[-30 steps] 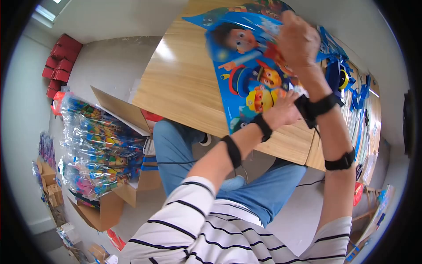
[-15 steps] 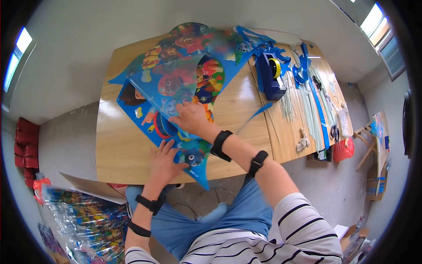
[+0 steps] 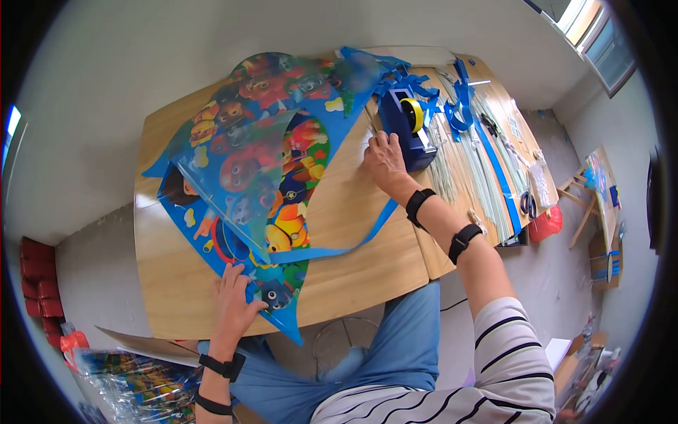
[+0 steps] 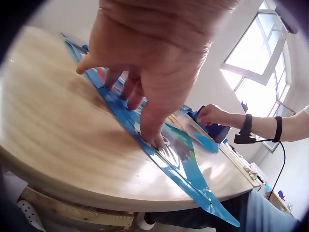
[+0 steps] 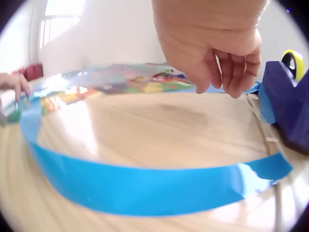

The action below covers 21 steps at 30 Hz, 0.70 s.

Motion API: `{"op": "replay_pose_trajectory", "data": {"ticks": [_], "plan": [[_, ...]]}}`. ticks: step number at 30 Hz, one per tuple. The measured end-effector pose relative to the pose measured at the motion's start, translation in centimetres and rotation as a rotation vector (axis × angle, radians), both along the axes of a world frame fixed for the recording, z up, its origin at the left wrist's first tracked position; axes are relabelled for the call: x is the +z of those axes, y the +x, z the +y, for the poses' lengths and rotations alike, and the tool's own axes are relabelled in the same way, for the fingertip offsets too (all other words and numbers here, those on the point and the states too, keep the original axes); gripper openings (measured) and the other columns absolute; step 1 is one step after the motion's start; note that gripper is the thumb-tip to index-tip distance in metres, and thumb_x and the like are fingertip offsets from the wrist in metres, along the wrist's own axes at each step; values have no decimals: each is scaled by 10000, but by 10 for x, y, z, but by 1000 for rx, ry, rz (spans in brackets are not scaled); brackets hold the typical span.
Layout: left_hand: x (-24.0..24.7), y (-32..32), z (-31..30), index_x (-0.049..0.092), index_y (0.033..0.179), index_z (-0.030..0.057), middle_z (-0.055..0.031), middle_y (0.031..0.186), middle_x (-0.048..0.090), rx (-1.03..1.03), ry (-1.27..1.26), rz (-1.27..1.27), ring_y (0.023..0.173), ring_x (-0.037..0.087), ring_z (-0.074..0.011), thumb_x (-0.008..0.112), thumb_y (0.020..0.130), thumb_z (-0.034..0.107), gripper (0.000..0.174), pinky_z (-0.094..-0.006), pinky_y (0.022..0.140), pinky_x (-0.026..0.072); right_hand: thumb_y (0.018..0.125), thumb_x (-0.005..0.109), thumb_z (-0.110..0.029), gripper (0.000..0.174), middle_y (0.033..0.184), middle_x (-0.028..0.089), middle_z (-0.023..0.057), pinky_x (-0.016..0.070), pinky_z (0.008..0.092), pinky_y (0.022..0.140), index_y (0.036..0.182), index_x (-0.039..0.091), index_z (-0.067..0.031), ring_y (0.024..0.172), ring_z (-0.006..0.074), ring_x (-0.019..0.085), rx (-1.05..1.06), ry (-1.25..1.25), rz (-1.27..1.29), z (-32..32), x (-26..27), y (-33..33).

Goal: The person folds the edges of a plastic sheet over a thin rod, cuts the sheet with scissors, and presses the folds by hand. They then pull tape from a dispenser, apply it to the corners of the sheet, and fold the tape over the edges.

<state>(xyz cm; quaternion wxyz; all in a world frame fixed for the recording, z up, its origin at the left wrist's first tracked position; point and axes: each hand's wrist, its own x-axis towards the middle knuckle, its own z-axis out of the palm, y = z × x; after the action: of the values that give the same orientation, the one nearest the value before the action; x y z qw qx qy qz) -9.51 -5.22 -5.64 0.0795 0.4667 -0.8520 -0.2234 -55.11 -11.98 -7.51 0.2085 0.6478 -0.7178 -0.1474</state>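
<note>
Basically, the printed film sheet (image 3: 258, 148) lay on the counter (image 3: 353, 283), near tip overhanging the edge. Left hand (image 3: 236, 304) rested on its near side, fingers spread, gripping nothing. Right hand (image 3: 387, 162) hovered beside the tape dispenser (image 3: 418, 154), fingers loosely bent, nothing visible in them. Sheet looked light, floppy, slick; likely creased easily. Best held flat along its rim. Blue ribbon (image 3: 332, 252) looked limp; grab its loose end.

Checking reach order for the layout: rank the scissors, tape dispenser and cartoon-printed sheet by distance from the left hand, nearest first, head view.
1. Cartoon-printed sheet: directly under the left hand, fingers touching its lower edge.
2. Tape dispenser: right of the sheet, toward the table's far side.
3. Scissors: farthest, near the table's right end.
</note>
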Motion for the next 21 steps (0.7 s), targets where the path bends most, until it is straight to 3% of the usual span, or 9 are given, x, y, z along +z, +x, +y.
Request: {"op": "replay_pose_trajectory", "data": {"ticks": [2, 6, 15, 16, 21], "plan": [[1, -1, -1, 558, 1025, 54, -138, 1411, 481, -6, -5, 3, 1409, 341, -421, 870, 598, 238, 560, -656, 1077, 240, 811, 662, -199, 298, 1219, 611, 90, 283, 521, 1053, 1080, 750, -105, 1250, 320, 405, -7, 117, 159, -3, 11, -10], [1, -1, -1, 556, 1028, 51, -149, 1414, 476, -19, -1, 9, 1404, 340, -433, 868, 603, 242, 561, -640, 1063, 248, 842, 641, -290, 289, 1279, 590, 50, 250, 539, 1068, 1068, 768, -162, 1285, 327, 380, -5, 85, 368, -21, 1, -33], [2, -1, -2, 548, 1033, 53, -146, 1411, 477, -14, -2, 10, 1414, 329, -421, 861, 616, 260, 561, -638, 1045, 257, 835, 649, -191, 215, 1098, 654, 11, 321, 424, 953, 999, 787, -171, 1141, 248, 482, -43, 45, 205, -54, 12, -43], [1, -1, -1, 546, 1032, 55, -143, 1410, 477, -13, -4, 15, 1415, 328, -419, 860, 617, 262, 561, -641, 1044, 257, 903, 572, -202, 261, 1124, 664, 22, 322, 437, 964, 1060, 774, -156, 1153, 267, 492, -52, 110, 213, -56, 16, -43], [-4, 3, -7, 535, 1032, 79, -121, 1429, 473, -8, 19, -19, 1431, 322, -395, 859, 602, 240, 561, -657, 1043, 256, 887, 595, -234, 253, 1115, 672, 8, 310, 444, 967, 1048, 777, -161, 1177, 255, 474, 17, 112, 206, -51, 22, -48]]}}
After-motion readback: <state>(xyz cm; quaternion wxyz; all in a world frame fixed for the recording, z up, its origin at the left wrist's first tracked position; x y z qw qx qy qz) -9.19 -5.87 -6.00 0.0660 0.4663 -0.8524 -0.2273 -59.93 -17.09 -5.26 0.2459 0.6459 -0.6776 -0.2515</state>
